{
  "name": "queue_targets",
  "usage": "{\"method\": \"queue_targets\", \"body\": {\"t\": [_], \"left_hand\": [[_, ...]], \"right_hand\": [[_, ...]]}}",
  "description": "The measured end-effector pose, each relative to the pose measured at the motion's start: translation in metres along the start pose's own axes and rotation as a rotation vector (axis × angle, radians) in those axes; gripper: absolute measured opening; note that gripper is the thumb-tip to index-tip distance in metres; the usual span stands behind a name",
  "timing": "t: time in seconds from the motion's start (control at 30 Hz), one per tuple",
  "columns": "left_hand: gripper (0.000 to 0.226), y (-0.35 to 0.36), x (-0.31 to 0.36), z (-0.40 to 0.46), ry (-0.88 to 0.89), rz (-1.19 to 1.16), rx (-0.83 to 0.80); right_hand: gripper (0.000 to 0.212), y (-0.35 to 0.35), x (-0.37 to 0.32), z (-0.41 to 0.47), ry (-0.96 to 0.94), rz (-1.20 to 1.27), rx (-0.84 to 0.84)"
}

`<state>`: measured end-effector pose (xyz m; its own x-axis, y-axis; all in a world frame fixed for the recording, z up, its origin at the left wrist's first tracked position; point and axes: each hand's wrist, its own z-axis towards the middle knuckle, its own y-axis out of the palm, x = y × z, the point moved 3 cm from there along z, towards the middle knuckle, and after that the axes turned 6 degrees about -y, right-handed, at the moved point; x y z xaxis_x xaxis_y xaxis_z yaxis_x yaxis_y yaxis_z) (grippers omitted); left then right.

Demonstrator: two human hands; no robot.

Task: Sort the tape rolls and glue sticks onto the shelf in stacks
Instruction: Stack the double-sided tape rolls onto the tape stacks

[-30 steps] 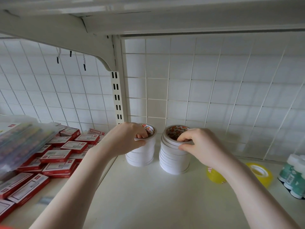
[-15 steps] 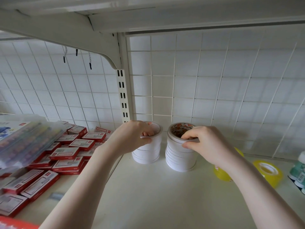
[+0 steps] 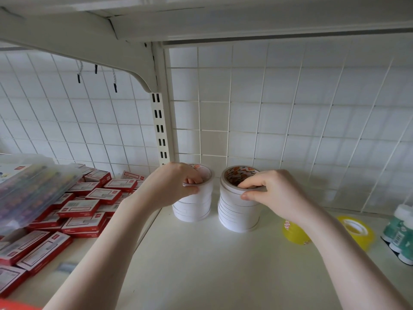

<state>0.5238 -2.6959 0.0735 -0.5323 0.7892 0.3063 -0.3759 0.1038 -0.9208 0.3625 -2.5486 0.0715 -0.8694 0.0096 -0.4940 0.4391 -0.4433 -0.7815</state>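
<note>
Two stacks of white tape rolls stand side by side at the back of the cream shelf [image 3: 201,253]. My left hand [image 3: 172,186] grips the top of the left stack [image 3: 194,209], fingers inside the core and thumb on the outer wall. My right hand [image 3: 270,193] pinches the top roll of the taller right stack [image 3: 237,215], fingertips over the rim, thumb outside. Two yellow tape rolls lie to the right: one [image 3: 292,233] partly behind my right forearm, the other [image 3: 357,231] flat on the shelf. Teal glue bottles [image 3: 400,233] stand at the right edge.
Red and white boxes [image 3: 80,206] are piled on the adjoining shelf to the left, with a clear plastic case of coloured pens [image 3: 29,189] on top. A wire grid back panel [image 3: 290,130] and a slotted upright [image 3: 159,130] rise behind. An upper shelf hangs overhead.
Both hands keep their hold on the tops of the two stacks. The stacks and hands sit slightly farther back toward the grid panel; the view has tilted.
</note>
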Motion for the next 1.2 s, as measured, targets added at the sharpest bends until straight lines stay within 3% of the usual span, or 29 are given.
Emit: {"method": "queue_targets", "body": {"t": [0.63, 0.77, 0.97, 1.2], "left_hand": [[0.023, -0.002, 0.006, -0.006, -0.011, 0.014, 0.03], [0.037, -0.001, 0.01, -0.018, 0.015, 0.01, 0.186], [0.043, 0.012, 0.033, -0.056, -0.068, 0.048, 0.464], [0.039, 0.05, 0.085, -0.1, -0.223, 0.013, 0.476]], "right_hand": [[0.03, 0.0, 0.003, 0.0, -0.077, 0.029, 0.039], [0.022, -0.014, 0.006, -0.009, -0.138, -0.066, 0.182], [0.015, -0.041, 0.036, -0.056, -0.052, -0.265, 0.361], [0.012, -0.062, 0.069, -0.127, -0.023, -0.373, 0.447]]}}
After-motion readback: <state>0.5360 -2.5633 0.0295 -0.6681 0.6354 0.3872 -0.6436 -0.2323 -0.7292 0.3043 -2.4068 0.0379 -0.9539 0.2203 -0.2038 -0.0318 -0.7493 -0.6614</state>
